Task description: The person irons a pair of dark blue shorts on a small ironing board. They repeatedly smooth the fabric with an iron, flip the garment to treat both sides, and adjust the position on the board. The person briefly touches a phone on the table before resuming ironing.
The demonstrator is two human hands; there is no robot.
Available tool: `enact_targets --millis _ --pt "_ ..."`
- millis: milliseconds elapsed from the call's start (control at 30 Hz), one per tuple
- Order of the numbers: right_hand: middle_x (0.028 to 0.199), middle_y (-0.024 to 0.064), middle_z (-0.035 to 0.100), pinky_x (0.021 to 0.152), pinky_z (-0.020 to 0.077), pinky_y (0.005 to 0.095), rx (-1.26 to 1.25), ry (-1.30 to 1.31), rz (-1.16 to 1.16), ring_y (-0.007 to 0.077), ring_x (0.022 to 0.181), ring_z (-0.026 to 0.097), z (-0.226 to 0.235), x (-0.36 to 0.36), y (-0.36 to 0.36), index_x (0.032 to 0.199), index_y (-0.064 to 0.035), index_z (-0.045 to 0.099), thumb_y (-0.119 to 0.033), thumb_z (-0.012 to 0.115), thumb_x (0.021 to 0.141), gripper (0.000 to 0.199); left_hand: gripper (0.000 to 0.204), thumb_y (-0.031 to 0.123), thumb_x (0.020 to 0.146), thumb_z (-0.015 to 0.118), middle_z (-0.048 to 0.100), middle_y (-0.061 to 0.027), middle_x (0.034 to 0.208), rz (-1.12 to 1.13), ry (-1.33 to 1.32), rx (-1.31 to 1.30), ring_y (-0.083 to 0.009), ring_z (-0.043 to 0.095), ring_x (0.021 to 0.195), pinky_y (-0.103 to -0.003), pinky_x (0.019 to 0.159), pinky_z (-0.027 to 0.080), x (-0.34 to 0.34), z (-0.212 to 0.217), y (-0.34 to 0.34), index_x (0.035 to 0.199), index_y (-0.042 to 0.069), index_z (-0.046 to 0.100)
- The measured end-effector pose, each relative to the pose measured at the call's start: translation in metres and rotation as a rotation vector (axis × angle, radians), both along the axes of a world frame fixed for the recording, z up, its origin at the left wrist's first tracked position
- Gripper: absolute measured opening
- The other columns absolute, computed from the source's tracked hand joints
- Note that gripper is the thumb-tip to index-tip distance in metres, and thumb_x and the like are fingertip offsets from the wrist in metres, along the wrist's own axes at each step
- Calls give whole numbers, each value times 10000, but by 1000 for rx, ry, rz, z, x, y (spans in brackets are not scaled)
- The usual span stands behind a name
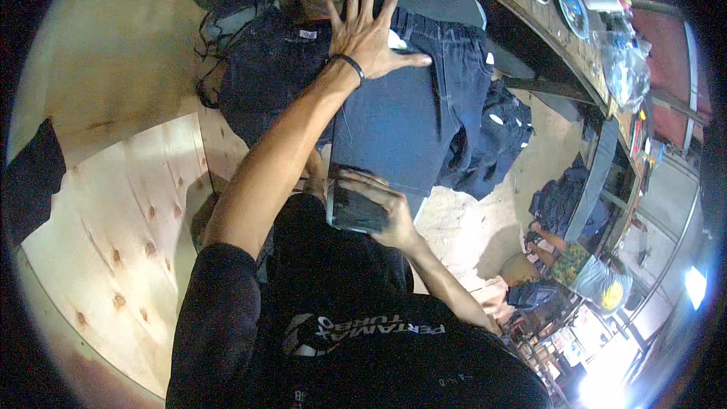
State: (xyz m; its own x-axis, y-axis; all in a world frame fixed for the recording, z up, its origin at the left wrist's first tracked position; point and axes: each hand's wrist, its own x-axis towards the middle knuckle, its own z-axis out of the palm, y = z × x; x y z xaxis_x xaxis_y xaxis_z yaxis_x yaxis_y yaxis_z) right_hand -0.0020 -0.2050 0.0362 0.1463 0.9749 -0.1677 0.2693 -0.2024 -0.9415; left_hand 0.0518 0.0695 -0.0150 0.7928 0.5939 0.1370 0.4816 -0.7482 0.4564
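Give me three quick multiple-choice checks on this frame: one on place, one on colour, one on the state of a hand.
1. Where does the left hand rest?
A. on the waist end of the jeans
B. on the plywood board
C. on the floor

2. What colour are the jeans?
A. red
B. dark blue
C. white

3. How is the right hand placed?
A. hanging free with nothing in it
B. lying flat on the wooden bench
C. gripping a dark flat block at the leg end of the jeans

Answers:
1 A: the palm lies spread flat beside the waistband.
2 B: the denim shows dark blue throughout.
3 C: its fingers curl over the block's top edge.
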Motion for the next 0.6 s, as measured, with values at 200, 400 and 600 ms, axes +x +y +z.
enact_targets --millis 200,400,600 --pt "1278 257 685 1058 489 479 113 -736 -960 381 1129 665 9 111 12 1440 50 577 -282 825 847 723 892 521 964 733 348 -353 1594 152 -570 -190 -478 345 1502 -538 1242 312 -52 -11 -9 1553 -51 385" --pt "1299 240 689 1104 456 413 36 232 -1082 282 1203 629 -105 100 -22 1316 185 623 -528 693 1002 782 588 375 1131 510 584 -210 1486 127 -498 -882 -317 545 1362 -392 1193 369 -164 -38 -124 1509 -74 463" --pt "1451 187 615 1170 405 427 -430 360 -1109 309 1349 554 -23 -78 -184 1469 43 564 -403 742 998 673 601 332 1065 649 559 -203 1497 -292 117 -1171 -324 559 1356 -408 1172 411 -305 41 -250 1496 -49 477"
